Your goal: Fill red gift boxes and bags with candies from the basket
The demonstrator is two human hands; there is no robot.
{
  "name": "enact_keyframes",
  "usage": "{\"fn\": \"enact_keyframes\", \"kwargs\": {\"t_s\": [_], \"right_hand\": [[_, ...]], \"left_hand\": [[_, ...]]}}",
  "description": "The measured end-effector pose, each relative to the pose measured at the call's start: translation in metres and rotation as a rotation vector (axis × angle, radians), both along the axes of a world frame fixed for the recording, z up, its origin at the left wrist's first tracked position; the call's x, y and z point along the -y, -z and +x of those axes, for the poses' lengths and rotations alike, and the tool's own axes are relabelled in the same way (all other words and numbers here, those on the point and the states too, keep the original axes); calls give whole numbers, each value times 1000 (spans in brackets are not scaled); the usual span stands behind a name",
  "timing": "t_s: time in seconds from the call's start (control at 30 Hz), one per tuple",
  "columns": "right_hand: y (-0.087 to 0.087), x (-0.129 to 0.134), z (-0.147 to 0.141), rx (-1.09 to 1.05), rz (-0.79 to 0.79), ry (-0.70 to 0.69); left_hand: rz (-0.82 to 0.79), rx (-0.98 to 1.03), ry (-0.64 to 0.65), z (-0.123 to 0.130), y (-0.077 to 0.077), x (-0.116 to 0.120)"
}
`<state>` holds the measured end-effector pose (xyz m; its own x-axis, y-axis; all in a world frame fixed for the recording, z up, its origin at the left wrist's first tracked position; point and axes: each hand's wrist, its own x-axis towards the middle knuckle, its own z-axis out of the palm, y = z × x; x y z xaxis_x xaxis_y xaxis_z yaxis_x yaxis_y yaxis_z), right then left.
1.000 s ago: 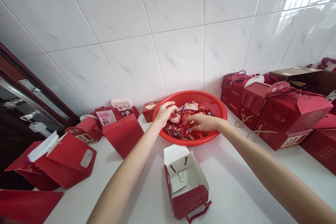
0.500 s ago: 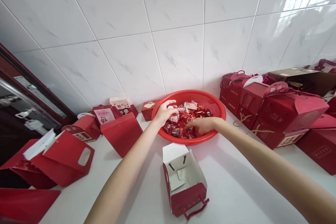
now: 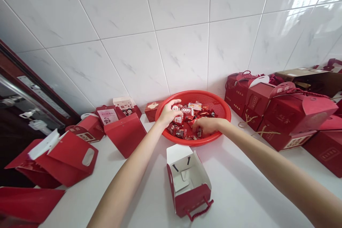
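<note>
A red perforated plastic basket [image 3: 226, 108] holds many wrapped candies [image 3: 188, 123], mostly in red wrappers. Over its left side, my left hand [image 3: 169, 114] curls its fingers around wrapped candies [image 3: 176, 109]. My right hand [image 3: 207, 125] reaches down among the candies on the right, fingertips bent and pressed together against a red wrapper. What lies between those fingertips is partly hidden. In front of the basket stands an open red gift box [image 3: 191, 201] with a white inside and a red rope handle; no candies show in it.
Red gift boxes [image 3: 296, 114] are stacked on the right, with an open cardboard box [image 3: 299, 74] behind. More red boxes [image 3: 125, 133] stand on the left, beside a door frame with keys [image 3: 40, 125]. A tiled wall [image 3: 184, 57] closes off the back of the white table [image 3: 235, 185].
My right hand has drawn its fingers in and lifted slightly among the candies. My left hand stays over the basket's left side. The view has shifted a little.
</note>
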<state>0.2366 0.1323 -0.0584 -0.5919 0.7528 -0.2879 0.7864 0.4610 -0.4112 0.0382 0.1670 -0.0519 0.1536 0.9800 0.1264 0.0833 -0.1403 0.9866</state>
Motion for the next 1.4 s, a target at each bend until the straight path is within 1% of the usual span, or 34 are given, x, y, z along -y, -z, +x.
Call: {"fn": "enact_keyframes", "kwargs": {"t_s": [0.2,0.3,0.43,0.53,0.7,0.83,0.9,1.0,1.13,1.27,1.4], "right_hand": [[5,-3,2,14,-47,-6],[5,-5,2,-24,-7,20],[0,-5,3,-183,157,121],[-3,-4,5,-313,225,201],[-2,-5,6,-501,250,358],[2,-6,9,-640,202,488],[4,-5,11,-697,181,522],[6,-5,13,-765,177,506],[6,-7,13,-838,192,427],[6,-8,13,-864,169,352],[4,-4,13,-890,137,305]], "left_hand": [[52,10,60,-2,0,1],[63,4,58,-2,0,1],[88,-15,31,-2,1,0],[95,-19,11,-2,2,-1],[105,-49,-6,-2,2,-2],[119,-86,3,-2,2,-1],[119,-108,6,-2,2,0],[130,-152,25,-3,3,0],[164,-198,75,-3,4,-1],[206,-239,148,-3,3,-1],[197,-207,222,-3,0,2]]}}
